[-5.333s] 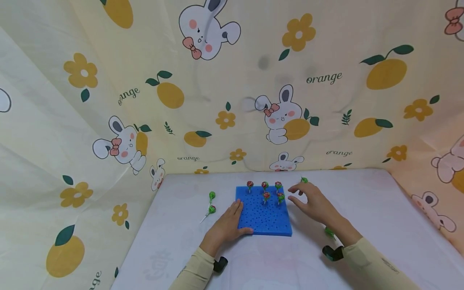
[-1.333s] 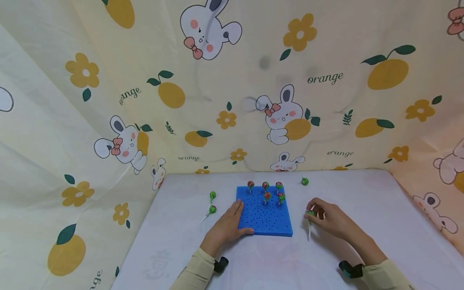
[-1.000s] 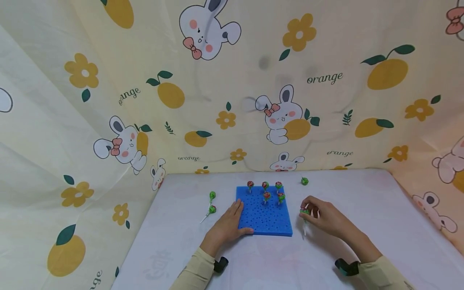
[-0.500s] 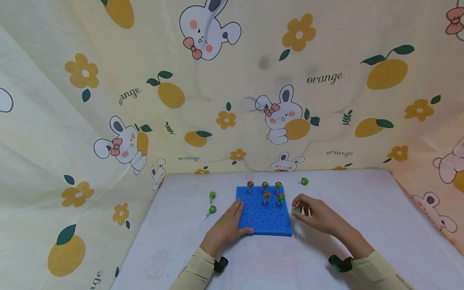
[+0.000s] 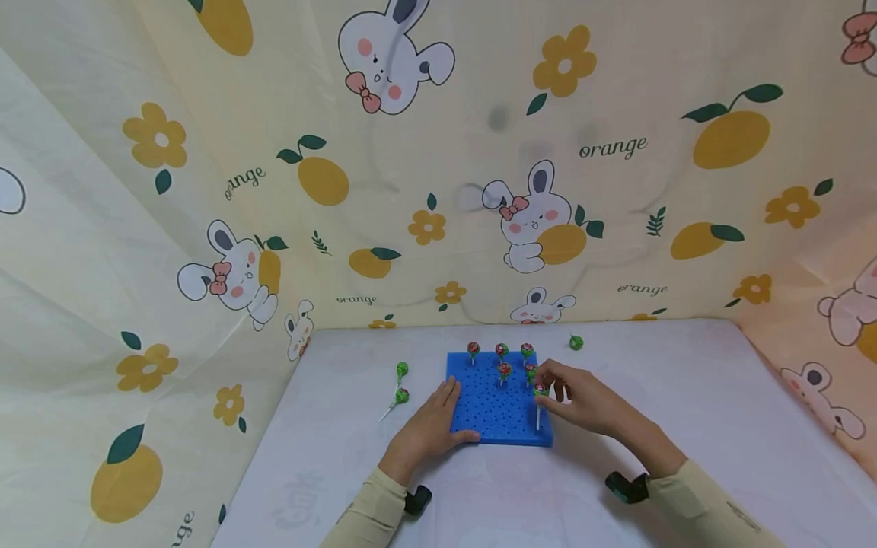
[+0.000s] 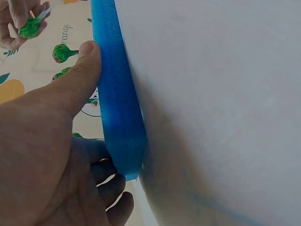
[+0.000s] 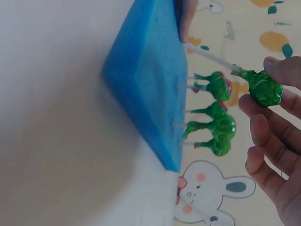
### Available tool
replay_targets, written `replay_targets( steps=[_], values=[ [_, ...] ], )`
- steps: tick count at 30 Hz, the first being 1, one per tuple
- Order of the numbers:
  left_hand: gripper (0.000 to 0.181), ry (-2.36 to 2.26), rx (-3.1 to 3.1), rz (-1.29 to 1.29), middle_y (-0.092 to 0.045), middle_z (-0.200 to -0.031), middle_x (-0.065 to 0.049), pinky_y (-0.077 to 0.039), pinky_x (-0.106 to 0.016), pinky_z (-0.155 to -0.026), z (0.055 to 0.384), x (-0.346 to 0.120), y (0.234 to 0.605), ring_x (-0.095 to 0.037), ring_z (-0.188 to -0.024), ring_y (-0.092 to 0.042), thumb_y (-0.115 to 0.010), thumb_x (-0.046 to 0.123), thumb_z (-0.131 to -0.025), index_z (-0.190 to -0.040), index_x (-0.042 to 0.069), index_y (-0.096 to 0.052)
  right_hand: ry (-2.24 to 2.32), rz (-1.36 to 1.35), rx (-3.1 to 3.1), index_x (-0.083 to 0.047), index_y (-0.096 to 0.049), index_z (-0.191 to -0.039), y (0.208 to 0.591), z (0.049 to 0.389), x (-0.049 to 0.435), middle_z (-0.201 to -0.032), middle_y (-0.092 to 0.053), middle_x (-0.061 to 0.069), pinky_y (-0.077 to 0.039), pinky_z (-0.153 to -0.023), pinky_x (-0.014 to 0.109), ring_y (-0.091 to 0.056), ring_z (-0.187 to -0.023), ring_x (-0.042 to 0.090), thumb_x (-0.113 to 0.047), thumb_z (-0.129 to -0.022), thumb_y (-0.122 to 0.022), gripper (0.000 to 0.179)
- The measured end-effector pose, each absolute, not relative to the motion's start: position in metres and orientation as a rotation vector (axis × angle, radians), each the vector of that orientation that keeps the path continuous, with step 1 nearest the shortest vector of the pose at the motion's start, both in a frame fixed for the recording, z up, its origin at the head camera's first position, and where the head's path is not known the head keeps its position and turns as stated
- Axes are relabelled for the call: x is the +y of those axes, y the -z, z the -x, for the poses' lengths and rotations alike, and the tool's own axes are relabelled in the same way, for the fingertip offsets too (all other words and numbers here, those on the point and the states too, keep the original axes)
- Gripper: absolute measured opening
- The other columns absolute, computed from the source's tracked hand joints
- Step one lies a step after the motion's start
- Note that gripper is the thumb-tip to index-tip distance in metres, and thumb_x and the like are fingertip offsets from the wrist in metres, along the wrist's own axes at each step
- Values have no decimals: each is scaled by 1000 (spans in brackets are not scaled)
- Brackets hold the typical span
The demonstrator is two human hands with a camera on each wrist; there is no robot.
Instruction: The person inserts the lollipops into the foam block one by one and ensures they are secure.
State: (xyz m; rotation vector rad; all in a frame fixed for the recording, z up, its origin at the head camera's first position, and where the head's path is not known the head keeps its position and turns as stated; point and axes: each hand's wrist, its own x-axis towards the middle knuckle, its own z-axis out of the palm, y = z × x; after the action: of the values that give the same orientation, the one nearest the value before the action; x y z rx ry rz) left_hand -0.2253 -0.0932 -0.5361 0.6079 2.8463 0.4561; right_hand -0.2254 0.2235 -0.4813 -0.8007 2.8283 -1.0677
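Note:
My right hand (image 5: 584,396) pinches the green-wrapped head of a lollipop (image 5: 540,390) between thumb and index finger. Its white stick points down over the right part of a blue foam board (image 5: 493,415) dotted with small holes. In the right wrist view, the held lollipop (image 7: 265,89) has its stick tip close over the board's top face. Several lollipops (image 7: 218,129) stand upright in holes along the board's far side. My left hand (image 5: 428,426) rests at the board's near left corner, fingers stretched along the left edge and thumb along the front edge.
Two lollipops (image 5: 401,396) lie on the white table left of the board. Another green lollipop (image 5: 576,342) lies behind it to the right. A cream curtain (image 5: 425,152) printed with rabbits and oranges encloses the table's back and sides.
After reaching empty beside the board, my right hand has picked up a lollipop from the table's right side and carried it left over the board. My left hand stays in place.

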Motion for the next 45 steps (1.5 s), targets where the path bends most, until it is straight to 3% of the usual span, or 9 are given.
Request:
replay_targets(
  steps=[4, 17, 24, 29, 36, 45],
  values=[
    [106, -447, 2847, -609, -21, -179, -14, -33, -49, -129, 226, -93, 537, -33, -164, -24, -71, 64, -96, -170, 3, -25, 1063, 849, 2827, -15, -65, -120, 480, 228, 215, -103, -67, -10, -55, -70, 24, -59, -86, 9, -22, -99, -81, 27],
    [107, -436, 2841, -604, -21, -179, -13, -32, -48, -130, 226, -93, 539, -33, -164, -23, -70, 65, -96, -170, 4, -24, 1043, 942, 2854, -13, -66, -128, 469, 238, 190, -106, -68, -9, -60, -76, 32, -59, -88, 10, -26, -101, -79, 32],
    [107, -422, 2848, -618, -21, -179, -14, -32, -49, -129, 225, -92, 536, -33, -164, -25, -69, 66, -97, -170, 3, -25, 1082, 983, 2842, -14, -66, -128, 467, 246, 179, -112, -70, -4, -61, -76, 37, -61, -87, 18, -18, -97, -83, 35],
    [106, -412, 2849, -617, -21, -179, -14, -33, -49, -129, 225, -93, 535, -33, -163, -25, -69, 65, -97, -170, 3, -25, 1073, 985, 2840, -11, -69, -126, 466, 251, 174, -109, -71, -1, -58, -74, 29, -63, -89, 27, -20, -97, -83, 34],
    [106, -418, 2848, -620, -20, -179, -13, -32, -48, -130, 227, -94, 539, -33, -164, -24, -69, 65, -97, -171, 3, -24, 1058, 1025, 2845, -13, -71, -123, 466, 263, 166, -112, -71, -3, -62, -78, 42, -63, -92, 26, -23, -98, -83, 30],
    [107, -404, 2859, -627, -21, -179, -14, -33, -49, -129, 227, -94, 540, -34, -163, -25, -70, 65, -96, -170, 2, -25, 1034, 1100, 2860, -13, -73, -120, 465, 275, 157, -106, -72, -5, -58, -75, 30, -64, -90, 21, -23, -96, -84, 28]
  ],
)
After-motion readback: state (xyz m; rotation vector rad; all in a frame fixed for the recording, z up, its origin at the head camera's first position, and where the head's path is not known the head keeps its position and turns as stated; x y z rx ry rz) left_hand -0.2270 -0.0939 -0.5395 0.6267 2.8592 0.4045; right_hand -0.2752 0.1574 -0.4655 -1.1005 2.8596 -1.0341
